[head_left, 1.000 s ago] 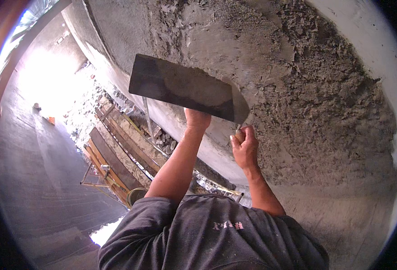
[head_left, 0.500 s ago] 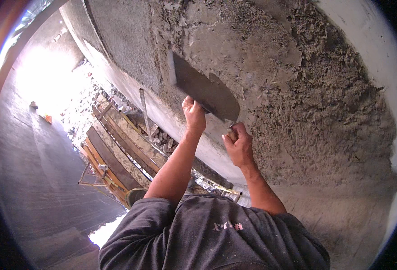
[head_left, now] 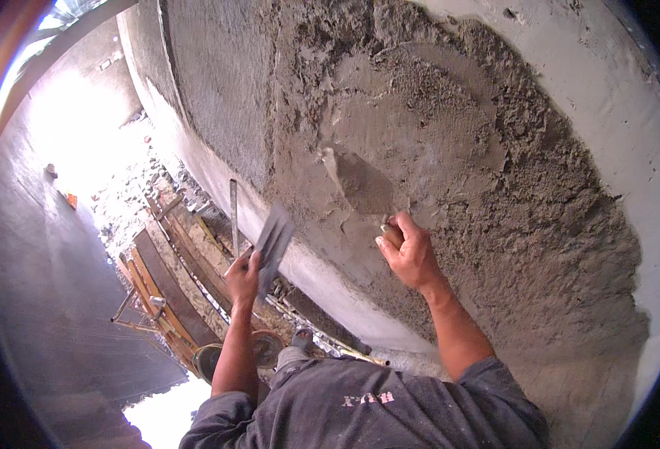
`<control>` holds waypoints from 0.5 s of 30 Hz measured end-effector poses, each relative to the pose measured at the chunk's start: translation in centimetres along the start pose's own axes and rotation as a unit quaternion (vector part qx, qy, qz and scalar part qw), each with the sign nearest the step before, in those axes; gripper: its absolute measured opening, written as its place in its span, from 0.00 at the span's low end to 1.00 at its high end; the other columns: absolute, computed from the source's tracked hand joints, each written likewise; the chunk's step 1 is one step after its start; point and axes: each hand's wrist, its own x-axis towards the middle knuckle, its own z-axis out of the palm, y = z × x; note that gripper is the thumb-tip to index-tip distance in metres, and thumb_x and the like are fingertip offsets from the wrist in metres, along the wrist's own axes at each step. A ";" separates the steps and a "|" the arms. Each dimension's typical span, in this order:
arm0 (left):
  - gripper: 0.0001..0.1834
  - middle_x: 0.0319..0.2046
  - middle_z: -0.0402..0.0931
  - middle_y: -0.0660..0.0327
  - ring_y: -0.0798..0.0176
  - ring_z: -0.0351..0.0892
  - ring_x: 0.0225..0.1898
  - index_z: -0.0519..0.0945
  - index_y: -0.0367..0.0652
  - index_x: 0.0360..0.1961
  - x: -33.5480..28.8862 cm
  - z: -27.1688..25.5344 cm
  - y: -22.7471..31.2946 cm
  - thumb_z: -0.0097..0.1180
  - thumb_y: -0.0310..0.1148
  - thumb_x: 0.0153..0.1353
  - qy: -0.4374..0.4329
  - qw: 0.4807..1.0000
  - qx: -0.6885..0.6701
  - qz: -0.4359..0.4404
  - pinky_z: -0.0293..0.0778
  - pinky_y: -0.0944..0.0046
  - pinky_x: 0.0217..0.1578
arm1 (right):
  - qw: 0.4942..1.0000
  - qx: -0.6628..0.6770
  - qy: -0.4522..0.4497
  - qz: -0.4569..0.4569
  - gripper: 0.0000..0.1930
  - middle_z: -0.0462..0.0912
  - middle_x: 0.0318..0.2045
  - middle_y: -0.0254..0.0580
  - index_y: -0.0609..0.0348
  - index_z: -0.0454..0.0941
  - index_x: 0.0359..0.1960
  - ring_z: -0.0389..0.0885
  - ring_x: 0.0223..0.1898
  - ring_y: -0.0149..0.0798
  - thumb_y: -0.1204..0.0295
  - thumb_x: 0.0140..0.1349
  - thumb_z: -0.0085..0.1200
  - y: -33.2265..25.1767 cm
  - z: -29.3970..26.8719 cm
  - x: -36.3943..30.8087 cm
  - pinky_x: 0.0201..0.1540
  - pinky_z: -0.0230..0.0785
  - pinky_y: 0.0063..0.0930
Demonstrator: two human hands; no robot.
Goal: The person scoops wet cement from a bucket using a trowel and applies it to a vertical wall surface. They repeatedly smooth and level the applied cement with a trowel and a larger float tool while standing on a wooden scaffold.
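My right hand (head_left: 410, 251) is closed round the handle of a pointed masonry trowel (head_left: 371, 187). The trowel's blade lies against the wall's wet grey mortar (head_left: 449, 142), and a lump of mortar shows at the blade. Away from the wall, to the left, my left hand (head_left: 244, 278) grips a flat rectangular plastering trowel (head_left: 276, 241). Its blade is tilted and smeared by motion. The mortar looks rough and crumbly toward the right, smoother around the pointed trowel.
A pale smooth wall band (head_left: 599, 82) borders the mortar at right. Below left lie long wooden planks (head_left: 169, 277), rubble (head_left: 132, 176) and a round bucket (head_left: 209, 363). An upright metal strip (head_left: 233, 213) leans by the wall's lower edge. Sunlight glares at far left.
My left hand has drawn the plastering trowel off the wall, down and to the left. My right hand stays near the same spot, with the pointed trowel's blade now in view on the mortar.
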 end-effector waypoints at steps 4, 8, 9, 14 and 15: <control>0.30 0.13 0.66 0.62 0.69 0.61 0.20 0.77 0.34 0.19 -1.8 -5.8 -6.4 0.65 0.52 0.64 0.020 0.996 0.047 -0.070 0.61 0.59 0.23 | 0.997 -0.030 -0.068 -0.029 0.13 0.81 0.29 0.44 0.63 0.73 0.42 0.77 0.31 0.28 0.77 0.61 0.64 -6.4 -3.2 3.7 0.36 0.71 0.26; 0.30 0.15 0.66 0.67 0.71 0.60 0.22 0.76 0.35 0.18 -3.7 -11.0 -10.9 0.62 0.51 0.68 0.088 0.993 -0.017 -0.083 0.59 0.61 0.23 | 0.976 0.133 -0.126 -0.119 0.13 0.82 0.30 0.37 0.62 0.75 0.44 0.79 0.31 0.24 0.78 0.61 0.65 -11.3 -4.4 6.5 0.35 0.73 0.22; 0.31 0.14 0.65 0.68 0.72 0.59 0.22 0.73 0.37 0.17 -4.0 -12.0 -12.4 0.61 0.51 0.69 0.097 0.991 -0.031 -0.087 0.57 0.61 0.23 | 0.961 0.207 -0.154 -0.103 0.13 0.83 0.30 0.36 0.62 0.76 0.45 0.79 0.30 0.24 0.78 0.60 0.65 -12.3 -4.6 6.9 0.35 0.73 0.22; 0.32 0.14 0.60 0.73 0.76 0.52 0.20 0.64 0.47 0.13 -5.1 -13.8 -14.4 0.59 0.52 0.71 0.131 0.971 -0.131 -0.154 0.47 0.64 0.21 | 0.900 0.348 -0.261 -0.009 0.13 0.84 0.34 0.39 0.61 0.77 0.46 0.82 0.29 0.26 0.75 0.61 0.65 -13.0 -6.1 10.4 0.30 0.77 0.23; 0.31 0.13 0.60 0.74 0.76 0.54 0.18 0.66 0.49 0.13 -5.0 -13.8 -14.3 0.58 0.53 0.71 0.111 0.970 -0.137 -0.166 0.48 0.66 0.21 | 0.907 0.347 -0.239 0.003 0.13 0.84 0.35 0.40 0.61 0.77 0.46 0.82 0.28 0.27 0.74 0.62 0.64 -11.8 -6.4 11.7 0.29 0.77 0.23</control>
